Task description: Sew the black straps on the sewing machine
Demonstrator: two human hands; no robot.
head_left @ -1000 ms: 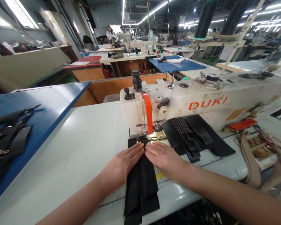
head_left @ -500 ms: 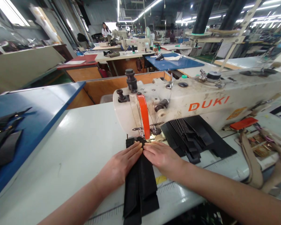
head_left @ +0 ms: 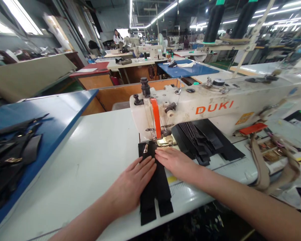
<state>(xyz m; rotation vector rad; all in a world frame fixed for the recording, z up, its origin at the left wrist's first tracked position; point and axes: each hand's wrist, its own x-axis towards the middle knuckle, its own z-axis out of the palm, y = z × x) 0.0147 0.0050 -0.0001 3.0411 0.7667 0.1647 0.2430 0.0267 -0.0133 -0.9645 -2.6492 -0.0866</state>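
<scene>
A folded black leather strap lies on the white sewing table, its upper end under the gold presser foot of a white DUKI sewing machine. Its lower end splits into two tails. My left hand presses flat on the strap's left side, and my right hand rests with its fingertips on the right side near the foot. A small metal fitting shows on the strap above my left hand.
A stack of black leather strips lies behind the needle area. Black leather pieces with metal fittings rest on a blue table to the left. Beige straps hang at right. Thread cones stand overhead; a person and more machines are far back.
The strap has moved away from me toward the needle, and its metal fitting now shows. My left hand has slid back down the strap, and the view has shifted slightly.
</scene>
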